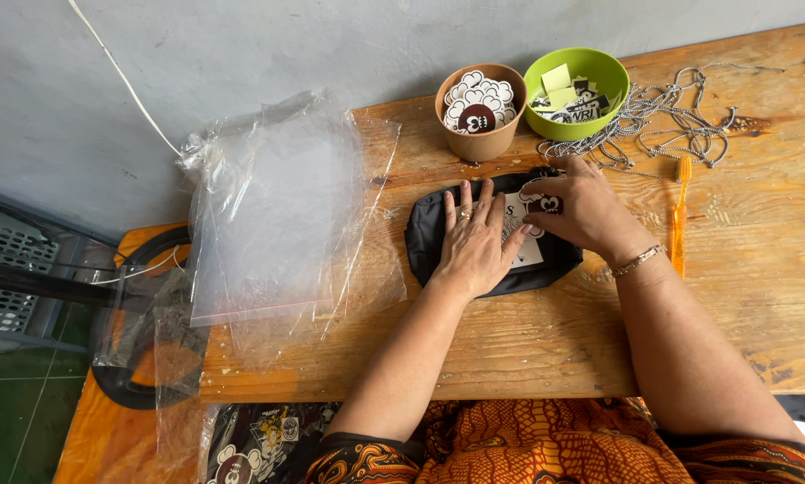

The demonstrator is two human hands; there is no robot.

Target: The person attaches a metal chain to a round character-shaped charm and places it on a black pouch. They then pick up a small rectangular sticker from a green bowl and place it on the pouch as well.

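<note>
A black fabric pouch [429,240] lies flat on the wooden table [528,350]. My left hand [474,244] presses palm-down on its middle, fingers spread, a ring on one finger. My right hand [581,208] rests on the pouch's right end, fingertips on a cloud-shaped sticker [540,204] and a white card [526,254] lying on the pouch. A bracelet circles my right wrist.
A stack of clear plastic bags [272,202] lies at the table's left end. Behind the pouch stand a brown cup of stickers [479,109] and a green bowl of small cards [574,92]. Ball chains [671,121] and an orange toothbrush [680,215] lie at right.
</note>
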